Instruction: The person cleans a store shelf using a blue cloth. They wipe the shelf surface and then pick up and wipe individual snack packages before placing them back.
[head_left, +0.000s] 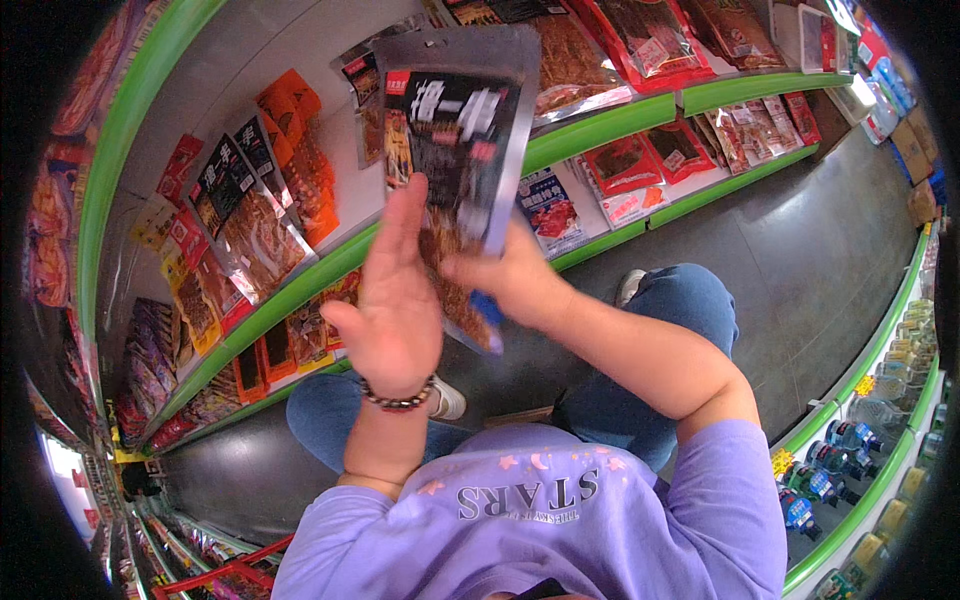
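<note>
A black-and-silver snack pouch (457, 142) with a clear lower window and printed writing is held upright before me, slightly blurred. My right hand (517, 277) grips its lower right part, thumb across the front. Brown food (446, 281) shows through the window, and a small blue patch (486, 306) lies near the lower edge. My left hand (397, 307) is raised at the pouch's left side, palm towards me and thumb spread out. Its fingertips overlap the pouch's left edge; whether they touch it I cannot tell. A beaded bracelet (397, 396) circles the left wrist.
Green-edged shelves (600, 131) with packaged snacks curve around in front. Similar black pouches (240, 202) and an orange pack (300, 157) lie on the left shelf. Bottles (836, 457) line a low shelf at right. A red frame (225, 570) stands at lower left, above grey floor (750, 232).
</note>
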